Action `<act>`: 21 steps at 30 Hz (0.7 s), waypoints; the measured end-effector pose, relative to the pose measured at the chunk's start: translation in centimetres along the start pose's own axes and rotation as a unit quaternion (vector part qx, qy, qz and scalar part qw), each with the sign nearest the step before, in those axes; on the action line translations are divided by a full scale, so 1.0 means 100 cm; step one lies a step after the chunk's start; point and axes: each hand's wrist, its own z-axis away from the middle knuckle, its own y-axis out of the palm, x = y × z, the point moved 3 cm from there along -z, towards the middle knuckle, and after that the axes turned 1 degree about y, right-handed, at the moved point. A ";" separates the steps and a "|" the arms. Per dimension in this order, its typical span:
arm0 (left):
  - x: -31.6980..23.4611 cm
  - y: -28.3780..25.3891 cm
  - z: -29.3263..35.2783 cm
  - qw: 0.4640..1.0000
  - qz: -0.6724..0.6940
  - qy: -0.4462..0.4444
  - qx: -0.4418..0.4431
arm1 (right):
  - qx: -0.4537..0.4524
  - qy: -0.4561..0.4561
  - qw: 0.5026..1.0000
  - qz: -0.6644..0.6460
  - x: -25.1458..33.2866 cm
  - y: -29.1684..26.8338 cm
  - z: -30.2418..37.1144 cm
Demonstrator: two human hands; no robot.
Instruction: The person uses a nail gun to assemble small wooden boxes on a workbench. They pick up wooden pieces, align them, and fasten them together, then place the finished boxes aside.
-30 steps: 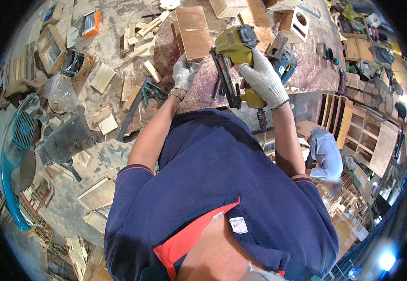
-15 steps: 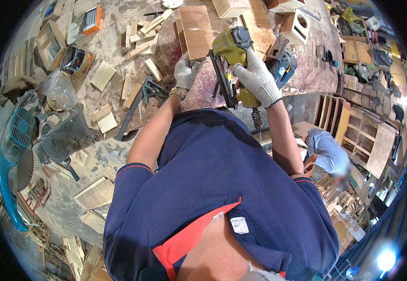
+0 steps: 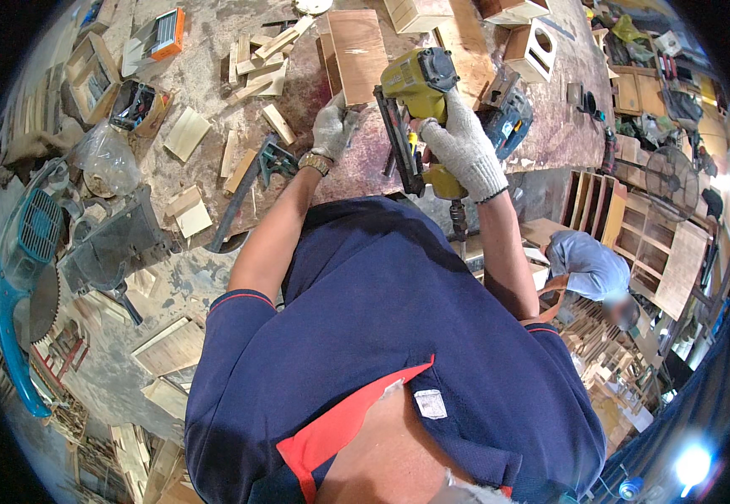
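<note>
My right hand [image 3: 466, 151], in a pale knit glove, is wrapped around the handle of a yellow-green nail gun [image 3: 418, 88]. The gun's long black magazine points down toward my body, above the near edge of the workbench. My left hand [image 3: 333, 130], gloved too, has its fingers curled at the near left corner of a wooden box [image 3: 358, 55]. A reddish-brown plywood face of this box points up, and a second board shows along its left side. The gun's head sits just right of the box; its nose is hidden from view.
On the stained workbench [image 3: 289, 189] lie wood offcuts [image 3: 256, 71], a teal-handled clamp [image 3: 274, 160], a blue power tool [image 3: 509, 122] and more wooden boxes [image 3: 530, 52]. A teal circular-bladed saw [image 3: 33, 244] stands left. A co-worker [image 3: 588, 265] bends over at the right.
The wooden box has shifted very slightly to the right, and my left hand has turned a little at its corner. The nail gun stays nearly in place. The co-worker has moved slightly.
</note>
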 end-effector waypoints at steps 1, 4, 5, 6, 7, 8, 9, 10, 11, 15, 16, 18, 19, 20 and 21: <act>0.000 -0.002 0.000 1.000 0.009 -0.016 0.017 | 0.005 0.004 1.000 -0.012 0.001 0.002 0.001; -0.003 -0.005 0.002 0.999 0.031 0.000 0.018 | 0.014 -0.001 1.000 -0.027 0.005 0.009 0.002; -0.006 -0.006 0.003 0.998 0.035 0.047 -0.014 | 0.016 -0.006 0.999 -0.029 0.007 0.011 0.003; -0.009 -0.009 0.005 0.994 0.039 0.093 -0.046 | 0.017 -0.001 1.000 -0.021 0.009 0.013 0.003; -0.011 -0.013 0.005 0.991 0.021 0.095 -0.090 | 0.017 0.004 1.000 -0.013 0.010 0.014 0.003; -0.013 -0.018 0.006 0.986 0.003 0.096 -0.133 | 0.022 0.002 1.000 -0.011 0.012 0.016 0.002; -0.014 -0.022 0.005 0.987 -0.022 0.045 -0.150 | 0.019 0.013 1.000 -0.002 0.013 0.017 0.002; -0.020 -0.026 0.003 0.985 -0.026 0.078 -0.153 | 0.021 0.016 1.000 0.002 0.013 0.019 0.001; -0.025 -0.030 -0.003 0.989 -0.036 0.060 -0.130 | 0.022 0.020 1.000 0.006 0.013 0.021 0.000; -0.044 -0.037 -0.019 0.994 -0.034 0.034 -0.102 | 0.016 0.015 1.000 0.020 0.012 0.024 -0.001; -0.051 -0.041 -0.017 0.986 -0.021 0.092 -0.141 | 0.015 0.018 0.999 0.027 0.011 0.024 -0.001; -0.057 -0.048 -0.014 0.974 -0.135 0.100 -0.150 | 0.011 0.024 0.999 0.034 0.009 0.024 -0.002; -0.064 -0.050 -0.012 0.953 -0.194 0.196 -0.123 | 0.008 0.029 0.999 0.034 0.008 0.023 -0.002; -0.067 -0.053 -0.012 0.930 -0.254 0.253 -0.081 | 0.005 0.033 0.999 0.032 0.007 0.023 -0.002; -0.068 -0.056 -0.011 0.899 -0.308 0.307 -0.045 | 0.005 0.030 0.999 0.024 0.007 0.023 -0.001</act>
